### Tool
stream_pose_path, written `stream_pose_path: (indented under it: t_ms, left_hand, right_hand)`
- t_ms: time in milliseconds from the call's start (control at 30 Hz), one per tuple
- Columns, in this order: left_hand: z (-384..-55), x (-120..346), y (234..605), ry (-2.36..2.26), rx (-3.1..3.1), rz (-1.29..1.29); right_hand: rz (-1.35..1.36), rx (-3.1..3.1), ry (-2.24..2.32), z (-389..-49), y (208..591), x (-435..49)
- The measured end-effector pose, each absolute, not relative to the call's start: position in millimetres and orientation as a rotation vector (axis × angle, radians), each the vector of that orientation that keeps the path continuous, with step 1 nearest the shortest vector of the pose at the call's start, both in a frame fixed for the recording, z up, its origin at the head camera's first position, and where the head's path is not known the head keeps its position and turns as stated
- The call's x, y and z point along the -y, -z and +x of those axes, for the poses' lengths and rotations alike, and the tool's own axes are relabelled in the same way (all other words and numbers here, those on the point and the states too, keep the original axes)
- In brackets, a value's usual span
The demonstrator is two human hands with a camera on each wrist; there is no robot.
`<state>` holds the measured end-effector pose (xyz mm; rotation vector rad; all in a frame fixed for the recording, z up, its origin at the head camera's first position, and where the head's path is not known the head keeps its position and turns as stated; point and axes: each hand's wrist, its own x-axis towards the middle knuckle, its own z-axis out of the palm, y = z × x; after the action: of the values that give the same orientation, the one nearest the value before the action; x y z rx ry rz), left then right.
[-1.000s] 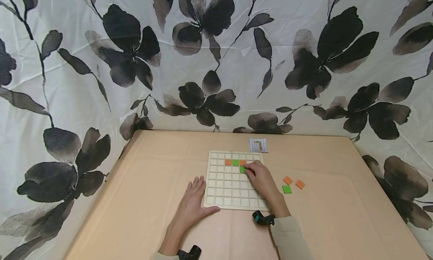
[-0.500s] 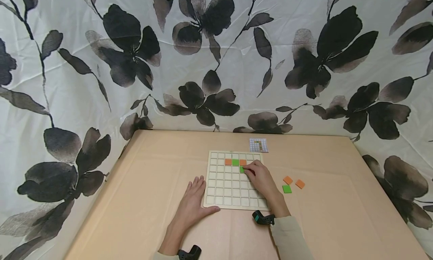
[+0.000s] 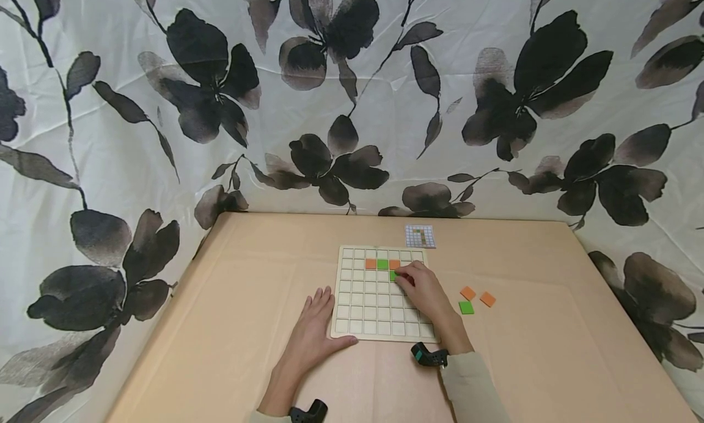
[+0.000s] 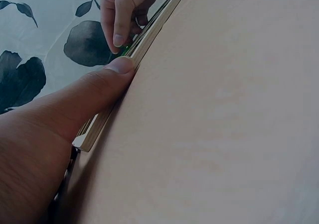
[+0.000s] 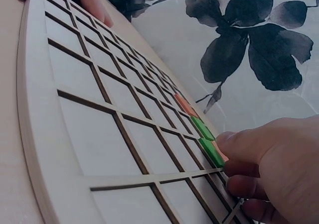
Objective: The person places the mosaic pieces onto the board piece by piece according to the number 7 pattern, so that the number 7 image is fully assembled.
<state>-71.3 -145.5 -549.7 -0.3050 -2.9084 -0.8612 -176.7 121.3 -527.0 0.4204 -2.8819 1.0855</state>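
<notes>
A pale wooden grid board point(image 3: 363, 308) lies on the table. My left hand point(image 3: 311, 332) rests at its lower left corner, fingers straight along the left side. Its thumb touches the front edge in the left wrist view. Over the board's upper right part, my right hand point(image 3: 428, 293) has curled fingers and pinches a green square tile point(image 5: 212, 153) at its grid cell; the fingertips partly cover it. In the row just above sit an orange tile point(image 3: 371, 264), another green tile point(image 3: 382, 264) and a second orange tile point(image 3: 395, 264).
Right of the board lie two loose orange tiles point(image 3: 487, 299) and a loose green tile point(image 3: 466, 307). A small printed grid card point(image 3: 420, 236) is behind the board. A floral cloth point(image 3: 352, 105) hangs beyond the table's far edge.
The right fingers have shifted very slightly at the green tile. The left hand, the board and the loose tiles stay where they were.
</notes>
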Motion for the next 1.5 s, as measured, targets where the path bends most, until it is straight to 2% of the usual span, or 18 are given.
stream_pose_path:
  t_ms: [1500]
  left_hand:
    - [-69,149,552,0.872,2.894,-0.320]
  right_hand:
    - [0.410,2.911,-0.939,-160,516,-137]
